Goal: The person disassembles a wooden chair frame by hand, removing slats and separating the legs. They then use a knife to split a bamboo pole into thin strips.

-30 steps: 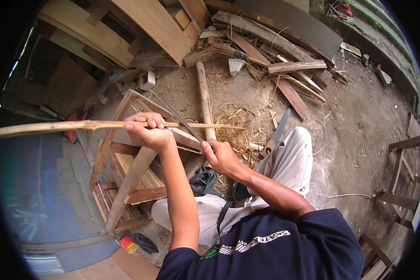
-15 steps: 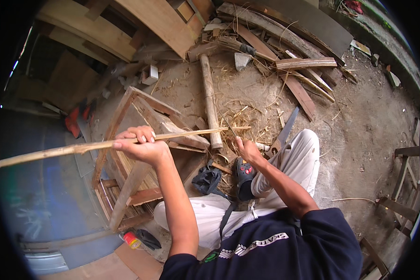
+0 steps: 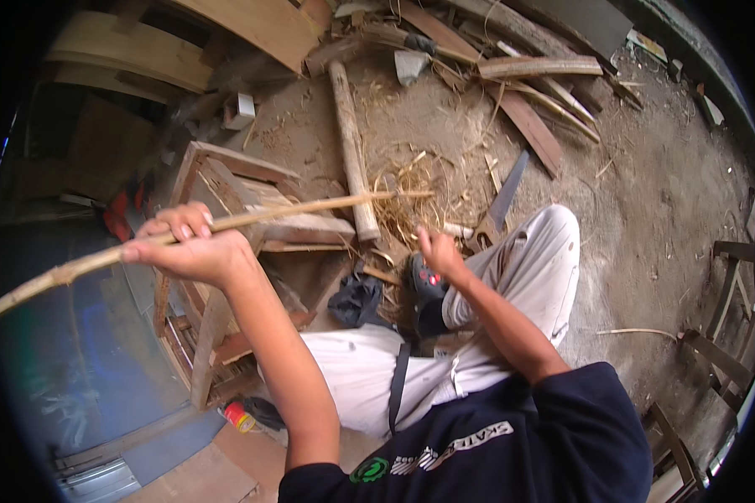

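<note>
My left hand (image 3: 180,239) is raised at the left, its fingers wrapped round a long, pale bamboo strip (image 3: 294,207). The strip slants across the view, and its thin far end crosses over a round wooden log (image 3: 352,155) and a heap of curly shavings (image 3: 419,180). Over my shoe, my right hand (image 3: 440,254) is closed on a knife, apart from the strip. The knife's blade hardly shows now; half a second ago it was visible as a thin dark line. A handsaw (image 3: 503,201) lies by my right knee.
A wooden frame (image 3: 197,318) stands beside my left arm. Boards and sticks (image 3: 545,67) are piled at the back right, with a dustpan-like grey piece (image 3: 409,65) nearby. A black cloth bag (image 3: 361,298) lies by my shoe. Wooden stools (image 3: 721,360) stand far right.
My left hand has moved left with the bamboo strip. My right hand has come away from the strip, where the blade was against it. The whole view has shifted somewhat.
</note>
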Demonstrator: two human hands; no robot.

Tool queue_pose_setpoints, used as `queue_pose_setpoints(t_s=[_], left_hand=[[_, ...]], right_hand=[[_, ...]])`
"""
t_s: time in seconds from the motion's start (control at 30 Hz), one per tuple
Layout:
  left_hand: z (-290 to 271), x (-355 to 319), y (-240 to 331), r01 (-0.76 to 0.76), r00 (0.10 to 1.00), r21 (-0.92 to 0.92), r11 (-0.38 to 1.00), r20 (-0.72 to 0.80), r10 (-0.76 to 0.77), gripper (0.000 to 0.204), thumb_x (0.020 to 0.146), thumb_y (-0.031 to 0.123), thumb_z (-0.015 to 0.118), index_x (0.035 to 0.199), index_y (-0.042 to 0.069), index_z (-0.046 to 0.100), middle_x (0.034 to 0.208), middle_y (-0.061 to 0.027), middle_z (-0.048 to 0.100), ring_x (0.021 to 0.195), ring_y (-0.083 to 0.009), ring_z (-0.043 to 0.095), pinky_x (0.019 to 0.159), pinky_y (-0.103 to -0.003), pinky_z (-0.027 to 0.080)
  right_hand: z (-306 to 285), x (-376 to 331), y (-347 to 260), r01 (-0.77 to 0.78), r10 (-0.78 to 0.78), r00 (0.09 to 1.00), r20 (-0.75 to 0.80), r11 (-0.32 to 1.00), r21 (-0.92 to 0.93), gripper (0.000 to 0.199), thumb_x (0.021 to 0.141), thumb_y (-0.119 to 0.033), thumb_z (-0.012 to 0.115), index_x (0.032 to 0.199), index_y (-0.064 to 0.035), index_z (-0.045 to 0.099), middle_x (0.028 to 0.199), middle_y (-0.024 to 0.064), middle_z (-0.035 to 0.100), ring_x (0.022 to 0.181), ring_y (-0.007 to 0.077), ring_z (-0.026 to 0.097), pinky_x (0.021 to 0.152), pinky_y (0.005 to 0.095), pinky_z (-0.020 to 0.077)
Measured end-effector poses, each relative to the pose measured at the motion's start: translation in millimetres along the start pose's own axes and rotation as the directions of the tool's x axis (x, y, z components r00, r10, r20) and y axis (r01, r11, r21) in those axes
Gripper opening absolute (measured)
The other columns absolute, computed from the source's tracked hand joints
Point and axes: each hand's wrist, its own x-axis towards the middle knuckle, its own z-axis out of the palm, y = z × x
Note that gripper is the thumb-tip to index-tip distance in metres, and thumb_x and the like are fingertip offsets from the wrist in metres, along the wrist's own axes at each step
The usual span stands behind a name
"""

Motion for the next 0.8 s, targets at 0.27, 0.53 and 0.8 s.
queue_pose_setpoints(t_s=[0.27,0.53,0.8], left_hand=[[4,13,-5,0.089,0.982,0.047,0.995,-0.169,-0.08,0.06,0.097,0.066,0.038,0.068,0.013,0.031,0.055,0.0013,0.029,0.045,-0.0096,0.029,0.045,-0.024,0.027],[25,12,-3,0.055,0.983,0.078,0.995,-0.181,-0.04,0.054,0.102,0.056,0.037,0.073,0.01,0.033,0.059,-0.0013,0.033,0.051,-0.0122,0.032,0.049,-0.028,0.032],[36,17,-3,0.119,0.98,-0.015,0.993,-0.158,-0.119,0.044,0.101,0.044,0.05,0.082,0.006,0.038,0.064,-0.0047,0.04,0.052,-0.0138,0.036,0.049,-0.027,0.038]], right_hand=[[4,11,45,-0.327,0.328,0.945,-0.01,0.942,-0.078,0.074,0.099,-0.055,0.034,0.086,0.0102,0.068,0.086,0.0372,0.063,0.095,0.0495,0.064,0.087,0.0518,0.0474],[-2,-24,-67,-0.044,0.029,0.989,0.145,0.994,0.099,0.063,0.102,-0.049,0.037,0.091,0.0052,0.067,0.075,0.023,0.065,0.075,0.0336,0.066,0.074,0.0475,0.0496],[21,-40,-69,0.148,-0.136,0.987,-0.089,0.979,0.139,0.063,0.103,-0.047,0.037,0.075,0.0045,0.059,0.061,0.0206,0.057,0.059,0.03,0.058,0.063,0.0434,0.0477]])
